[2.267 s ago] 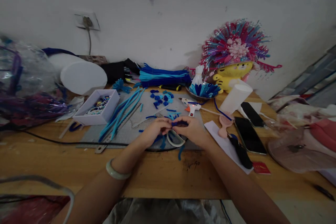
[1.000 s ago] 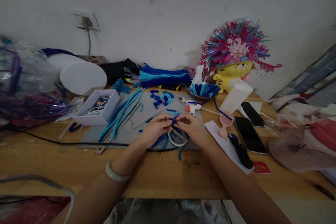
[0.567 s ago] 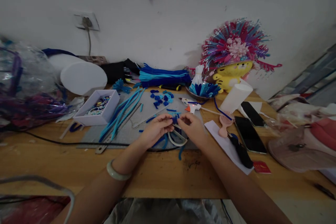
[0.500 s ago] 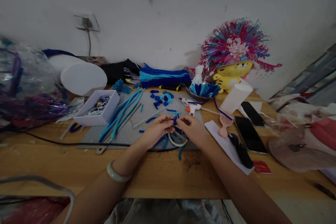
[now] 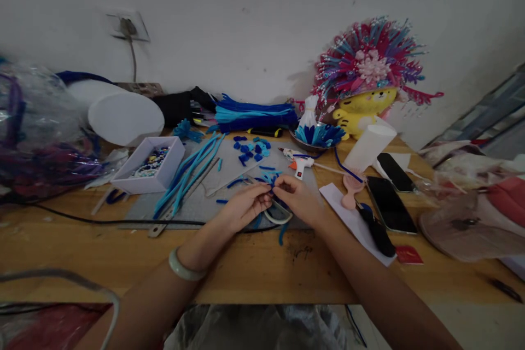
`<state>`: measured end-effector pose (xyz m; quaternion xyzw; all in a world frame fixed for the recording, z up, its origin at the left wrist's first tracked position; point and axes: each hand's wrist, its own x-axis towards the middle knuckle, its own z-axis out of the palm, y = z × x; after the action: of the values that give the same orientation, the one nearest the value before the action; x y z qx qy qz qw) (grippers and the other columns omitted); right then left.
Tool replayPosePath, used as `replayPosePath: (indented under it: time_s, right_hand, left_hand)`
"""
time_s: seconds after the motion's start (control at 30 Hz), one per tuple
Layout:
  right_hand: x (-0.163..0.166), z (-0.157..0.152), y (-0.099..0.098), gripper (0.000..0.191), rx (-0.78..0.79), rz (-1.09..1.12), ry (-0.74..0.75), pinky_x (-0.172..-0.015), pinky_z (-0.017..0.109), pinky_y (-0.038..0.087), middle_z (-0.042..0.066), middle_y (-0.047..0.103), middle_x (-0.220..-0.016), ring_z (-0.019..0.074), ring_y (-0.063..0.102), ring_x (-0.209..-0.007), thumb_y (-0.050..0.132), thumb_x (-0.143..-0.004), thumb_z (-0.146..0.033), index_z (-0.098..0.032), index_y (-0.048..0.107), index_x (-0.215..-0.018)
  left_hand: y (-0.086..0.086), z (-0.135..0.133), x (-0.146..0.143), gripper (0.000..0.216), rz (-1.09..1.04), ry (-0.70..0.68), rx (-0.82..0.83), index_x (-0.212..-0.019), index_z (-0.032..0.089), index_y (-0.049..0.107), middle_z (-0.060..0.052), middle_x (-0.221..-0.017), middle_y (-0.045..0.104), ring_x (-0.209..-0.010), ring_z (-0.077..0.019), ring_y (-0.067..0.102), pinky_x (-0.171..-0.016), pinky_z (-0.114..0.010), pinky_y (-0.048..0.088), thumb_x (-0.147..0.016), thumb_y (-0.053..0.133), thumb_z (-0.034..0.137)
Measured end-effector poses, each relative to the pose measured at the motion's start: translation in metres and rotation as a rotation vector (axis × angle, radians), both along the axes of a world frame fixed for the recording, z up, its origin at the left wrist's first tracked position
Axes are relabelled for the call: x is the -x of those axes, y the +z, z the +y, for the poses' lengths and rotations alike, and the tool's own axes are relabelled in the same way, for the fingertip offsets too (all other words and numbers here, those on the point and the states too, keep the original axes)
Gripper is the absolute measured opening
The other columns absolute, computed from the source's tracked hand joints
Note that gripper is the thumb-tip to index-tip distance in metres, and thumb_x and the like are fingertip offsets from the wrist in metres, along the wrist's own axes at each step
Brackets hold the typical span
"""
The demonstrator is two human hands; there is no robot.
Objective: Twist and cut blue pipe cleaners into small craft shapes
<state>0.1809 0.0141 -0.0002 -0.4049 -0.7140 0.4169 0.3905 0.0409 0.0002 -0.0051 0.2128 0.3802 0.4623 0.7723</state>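
My left hand (image 5: 246,206), a pale bangle (image 5: 184,267) on its wrist, pinches a small dark blue piece of pipe cleaner (image 5: 272,188) between thumb and fingertips. From the other side my right hand (image 5: 301,199) is closed on the same piece, so fingers cover much of it. Just below them lies a white looped handle (image 5: 279,222), apparently of scissors partly hidden by the hands. Light blue cut pieces (image 5: 268,176) lie right behind the fingertips. A curved blue strip (image 5: 283,234) rests at the mat's front edge.
On the grey mat (image 5: 200,205) are long blue pipe cleaners (image 5: 191,172), a steel ruler (image 5: 164,219), curled blue bits (image 5: 250,149) and a glue gun (image 5: 300,165). A bead box (image 5: 174,167) stands left; phones (image 5: 391,205) and a pink brush (image 5: 350,188) lie right. A black cable (image 5: 123,222) crosses the front.
The view has tilted slightly downward, shifting the scene up. Both hands stay together at the blue piece, with the left fingers slightly shifted around it.
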Motion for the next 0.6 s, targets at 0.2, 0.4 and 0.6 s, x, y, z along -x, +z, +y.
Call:
replayPosePath:
  time_s: [0.2,0.4,0.6]
  right_hand:
    - [-0.005,0.001,-0.001,0.005,-0.292,-0.084,0.032,-0.065,0.025,0.038,0.000,0.048,-0.073,0.0119,0.046,-0.070,0.047,-0.075,-0.019,-0.018,0.049,-0.070]
    - [0.005,0.002,-0.007,0.008,0.323,0.171,-0.027,-0.053,0.023,0.042,-0.005,0.050,-0.061,0.0094,0.050,-0.053,0.050,-0.073,-0.027,-0.020,0.047,-0.073]
    - [0.002,0.001,-0.003,0.019,0.456,0.248,-0.032,-0.047,0.020,0.037,-0.005,0.050,-0.055,0.0065,0.044,-0.046,0.059,-0.068,-0.034,-0.017,0.057,-0.076]
  left_hand:
    - [0.001,0.000,0.000,0.014,-0.081,-0.010,0.077,-0.065,0.009,0.055,-0.001,-0.056,0.054,-0.048,-0.0028,0.049,-0.051,-0.013,0.044,-0.076,0.047,0.005]
    - [-0.004,0.000,0.001,0.011,0.260,0.042,-0.266,-0.077,0.016,0.055,0.002,-0.062,0.056,-0.054,-0.0071,0.052,-0.056,-0.019,0.042,-0.068,0.061,0.017]
    - [-0.004,0.004,0.007,0.014,0.738,0.097,-0.643,-0.081,0.017,0.058,0.001,-0.073,0.056,-0.068,-0.0124,0.051,-0.067,-0.025,0.040,-0.069,0.059,0.024]
